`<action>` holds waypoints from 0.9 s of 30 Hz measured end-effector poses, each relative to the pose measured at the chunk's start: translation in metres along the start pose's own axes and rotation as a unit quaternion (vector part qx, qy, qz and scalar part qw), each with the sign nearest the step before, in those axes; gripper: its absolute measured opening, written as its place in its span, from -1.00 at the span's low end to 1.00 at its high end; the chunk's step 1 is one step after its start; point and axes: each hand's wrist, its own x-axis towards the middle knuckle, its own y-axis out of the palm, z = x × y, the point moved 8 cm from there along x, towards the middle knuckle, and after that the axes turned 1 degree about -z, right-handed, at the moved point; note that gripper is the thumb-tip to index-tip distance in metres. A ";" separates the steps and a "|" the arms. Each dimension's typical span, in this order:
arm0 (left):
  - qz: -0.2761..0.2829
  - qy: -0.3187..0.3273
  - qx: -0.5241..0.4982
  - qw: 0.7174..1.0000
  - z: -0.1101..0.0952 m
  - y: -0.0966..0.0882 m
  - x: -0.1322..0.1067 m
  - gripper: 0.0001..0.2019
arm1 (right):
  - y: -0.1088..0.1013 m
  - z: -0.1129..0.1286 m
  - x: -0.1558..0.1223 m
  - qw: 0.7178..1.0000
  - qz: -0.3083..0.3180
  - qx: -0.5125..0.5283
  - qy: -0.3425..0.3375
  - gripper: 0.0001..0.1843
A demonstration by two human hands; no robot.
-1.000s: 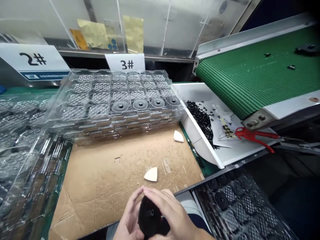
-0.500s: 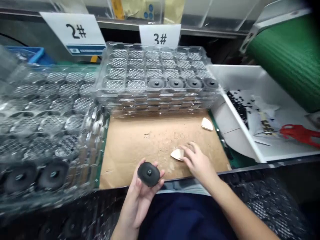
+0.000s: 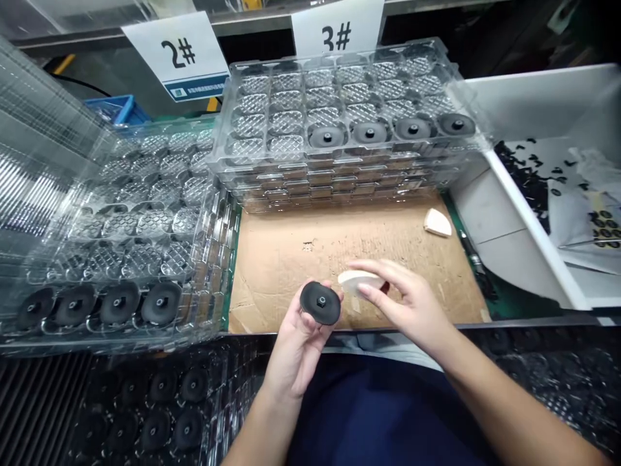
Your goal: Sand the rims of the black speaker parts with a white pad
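Note:
My left hand [image 3: 298,343] holds a round black disc part [image 3: 320,303] by its edge, face up, over the near edge of the cardboard sheet [image 3: 291,252]. My right hand [image 3: 407,304] pinches a cream, rounded-triangle pad [image 3: 359,281] just right of the disc. A second cream pad [image 3: 437,222] lies on the cardboard at the far right. Behind the cardboard, a stack of clear plastic trays [image 3: 349,123] carries several black discs in its front row.
Another clear tray stack [image 3: 121,252] at the left holds several black discs along its near row. Dark trays with discs [image 3: 160,408] sit below the table edge. A white bin [image 3: 548,194] of small black bits is at the right. Signs 2# [image 3: 177,55] and 3# [image 3: 337,29] stand behind.
My right hand left the disc, reached onto the cardboard and picked up the cream pad. My left hand kept the disc and lifted it. The view swung left and down.

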 end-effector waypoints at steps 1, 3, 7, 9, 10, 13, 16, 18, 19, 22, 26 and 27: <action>0.002 -0.003 0.009 1.000 0.002 0.005 0.000 -0.42 | -0.008 0.021 0.002 0.999 -0.036 0.014 -0.032 -0.73; 0.005 -0.015 0.027 1.000 0.007 0.013 -0.002 -0.43 | -0.012 0.056 0.000 0.994 -0.054 0.017 -0.099 -0.75; -0.018 -0.024 0.053 0.998 0.013 0.020 -0.004 -0.44 | 0.005 0.068 -0.002 0.992 0.067 0.023 -0.102 -0.76; -0.023 -0.022 0.059 0.998 0.015 0.023 -0.004 -0.46 | -0.003 0.064 -0.003 0.994 0.021 0.001 -0.109 -0.76; -0.013 -0.024 0.062 0.998 0.017 0.027 -0.005 -0.48 | -0.012 0.064 -0.005 0.992 -0.026 -0.009 -0.120 -0.76; 0.027 -0.024 0.078 0.996 0.017 0.040 -0.007 -0.45 | -0.023 0.064 -0.020 0.986 -0.083 0.015 -0.144 -0.75; 0.035 -0.025 0.089 0.995 0.017 0.047 -0.008 -0.37 | -0.022 0.063 -0.026 0.988 -0.044 0.063 -0.134 -0.78; 0.053 -0.034 0.091 0.994 0.022 0.055 -0.008 -0.44 | -0.030 0.062 -0.022 0.989 -0.073 0.045 -0.124 -0.79; 0.065 -0.039 0.090 0.993 0.024 0.059 -0.007 -0.48 | -0.034 0.063 -0.020 0.987 -0.093 0.028 -0.126 -0.79; 0.090 -0.040 0.078 0.992 0.025 0.066 -0.007 -0.47 | -0.043 0.067 -0.023 0.983 -0.090 0.032 -0.154 -0.77; 0.079 -0.056 0.065 0.993 0.026 0.063 -0.011 -0.36 | -0.047 0.054 -0.042 0.993 0.012 0.045 -0.110 -0.78; 0.067 -0.065 0.063 0.994 0.028 0.062 -0.012 -0.36 | -0.052 0.049 -0.044 0.996 0.005 0.012 -0.086 -0.78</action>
